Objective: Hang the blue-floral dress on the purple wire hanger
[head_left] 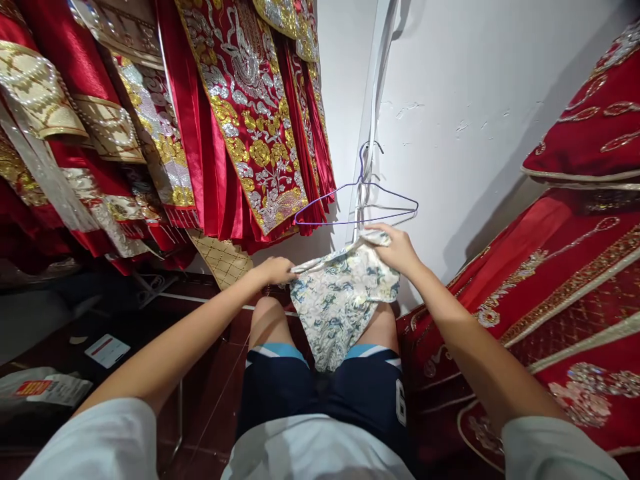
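A white cloth garment (335, 303) with a blue, green and yellow floral print is stretched between my two hands above my lap. My left hand (275, 271) grips its upper left corner. Its upper right edge is pinched in my right hand (395, 248), where the fabric is folded over. The lower part of the cloth hangs in a point between my thighs. Just above it hangs a thin purple wire hanger (361, 183) with nothing on it, hooked near a white upright pole (373, 87). The garment's exact kind cannot be made out.
Red robes (250, 113) with gold and silver embroidery hang at the left. More red beaded garments (565, 280) stand close on the right. A white wall (460, 87) is behind the pole. At lower left, a white card (107, 350) and a plastic-wrapped package (45, 390) lie on a dark surface.
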A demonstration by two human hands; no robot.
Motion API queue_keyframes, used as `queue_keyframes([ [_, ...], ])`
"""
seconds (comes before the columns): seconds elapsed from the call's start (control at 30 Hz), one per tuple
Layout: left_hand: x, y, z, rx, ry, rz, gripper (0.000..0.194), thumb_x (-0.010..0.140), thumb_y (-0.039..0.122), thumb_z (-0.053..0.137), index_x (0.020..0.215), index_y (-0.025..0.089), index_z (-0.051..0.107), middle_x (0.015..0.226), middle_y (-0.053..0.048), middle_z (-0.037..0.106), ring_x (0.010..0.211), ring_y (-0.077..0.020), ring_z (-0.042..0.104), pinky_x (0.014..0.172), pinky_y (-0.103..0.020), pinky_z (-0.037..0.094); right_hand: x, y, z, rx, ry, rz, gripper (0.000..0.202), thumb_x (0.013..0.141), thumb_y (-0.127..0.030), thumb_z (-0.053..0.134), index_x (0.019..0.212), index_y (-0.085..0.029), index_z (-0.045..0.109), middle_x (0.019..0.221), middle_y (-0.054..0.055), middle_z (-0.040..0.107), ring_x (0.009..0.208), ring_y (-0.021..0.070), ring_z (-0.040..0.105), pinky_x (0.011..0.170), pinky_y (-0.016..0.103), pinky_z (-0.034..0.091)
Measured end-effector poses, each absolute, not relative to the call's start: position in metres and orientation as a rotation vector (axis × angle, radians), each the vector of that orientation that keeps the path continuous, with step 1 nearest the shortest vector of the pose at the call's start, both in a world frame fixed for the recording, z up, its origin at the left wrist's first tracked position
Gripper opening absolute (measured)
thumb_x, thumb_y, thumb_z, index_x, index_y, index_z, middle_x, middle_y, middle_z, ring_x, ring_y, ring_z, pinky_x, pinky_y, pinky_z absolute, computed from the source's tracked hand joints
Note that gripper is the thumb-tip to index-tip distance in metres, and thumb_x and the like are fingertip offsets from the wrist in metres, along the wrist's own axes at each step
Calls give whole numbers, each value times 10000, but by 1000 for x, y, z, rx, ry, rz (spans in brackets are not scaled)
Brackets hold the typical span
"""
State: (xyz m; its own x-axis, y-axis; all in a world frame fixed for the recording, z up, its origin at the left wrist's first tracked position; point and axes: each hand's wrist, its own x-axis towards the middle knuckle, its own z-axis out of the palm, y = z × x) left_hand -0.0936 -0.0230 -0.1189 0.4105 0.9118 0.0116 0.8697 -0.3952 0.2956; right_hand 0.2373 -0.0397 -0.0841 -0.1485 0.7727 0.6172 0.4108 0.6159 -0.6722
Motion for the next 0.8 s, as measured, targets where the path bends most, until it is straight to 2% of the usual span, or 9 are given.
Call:
queue_keyframes([
  [0.1, -110, -18, -102, 2544, 1654, 108, 284, 866, 410, 540, 885, 197, 726, 1068, -129, 743, 981, -291, 688, 873, -343, 500, 241, -5, -90, -1009, -1675, 327, 417, 769, -270, 692, 1180, -199, 718, 1226, 77, 718, 1179, 277, 641, 1024, 400, 479],
  [0.2, -109, -25, -89, 2623, 1724, 117, 367, 925, 427, 453, 1061, 194, 702, 1479, -124, 539, 1255, -333, 592, 1010, -409, 475, 233, 25, -93, -1186, -1639, 284, 443, 834, -323, 635, 1257, -202, 680, 1256, 90, 707, 1189, 293, 635, 1011, 417, 482],
  [0.3, -104, -31, -87, 2607, 1715, 223, 383, 940, 443, 428, 1028, 175, 687, 1582, -128, 408, 1386, -338, 484, 1113, -433, 413, 226, 39, -92, -1445, -1661, 289, 393, 887, -339, 558, 1225, -191, 694, 1180, 126, 732, 1127, 324, 655, 952, 427, 495],
  [0.4, -101, -32, -90, 2554, 1614, 398, 394, 937, 447, 409, 892, 151, 665, 1549, -177, 441, 1436, -319, 424, 1161, -391, 366, 230, 37, -91, -1581, -1702, 289, 335, 895, -360, 529, 1081, -171, 733, 1067, 155, 750, 1035, 342, 673, 875, 412, 503],
  [0.47, -100, -32, -91, 2506, 1560, 536, 371, 915, 442, 423, 813, 158, 638, 1478, -192, 519, 1402, -322, 461, 1141, -391, 385, 239, 28, -92, -1566, -1684, 263, 317, 873, -382, 548, 1009, -170, 740, 1020, 150, 752, 984, 334, 678, 842, 397, 501],
  [0.53, -95, -33, -89, 2457, 1521, 669, 321, 881, 432, 457, 769, 175, 613, 1337, -167, 628, 1280, -322, 562, 1074, -406, 436, 252, 18, -93, -1500, -1647, 259, 307, 840, -407, 577, 943, -169, 742, 963, 130, 752, 922, 308, 680, 820, 378, 497],
  [0.6, -85, -35, -83, 2434, 1495, 783, 263, 853, 407, 487, 764, 185, 598, 1138, -120, 695, 1072, -291, 644, 966, -398, 482, 263, 7, -93, -1423, -1623, 278, 302, 804, -429, 603, 871, -166, 736, 875, 98, 745, 848, 272, 671, 790, 353, 490],
  [0.7, -58, -35, -66, 2425, 1516, 926, 171, 835, 320, 487, 763, 187, 568, 849, -62, 662, 799, -222, 618, 792, -338, 480, 271, -5, -89, -1362, -1570, 274, 273, 753, -419, 619, 726, -156, 690, 704, 55, 684, 745, 232, 623, 708, 318, 465],
  [0.8, -29, -28, -50, 2423, 1608, 996, 159, 835, 264, 481, 704, 188, 531, 731, -52, 604, 712, -199, 566, 707, -308, 435, 269, -14, -84, -1338, -1514, 271, 277, 730, -418, 624, 604, -172, 607, 604, 27, 597, 671, 195, 557, 632, 289, 419],
])
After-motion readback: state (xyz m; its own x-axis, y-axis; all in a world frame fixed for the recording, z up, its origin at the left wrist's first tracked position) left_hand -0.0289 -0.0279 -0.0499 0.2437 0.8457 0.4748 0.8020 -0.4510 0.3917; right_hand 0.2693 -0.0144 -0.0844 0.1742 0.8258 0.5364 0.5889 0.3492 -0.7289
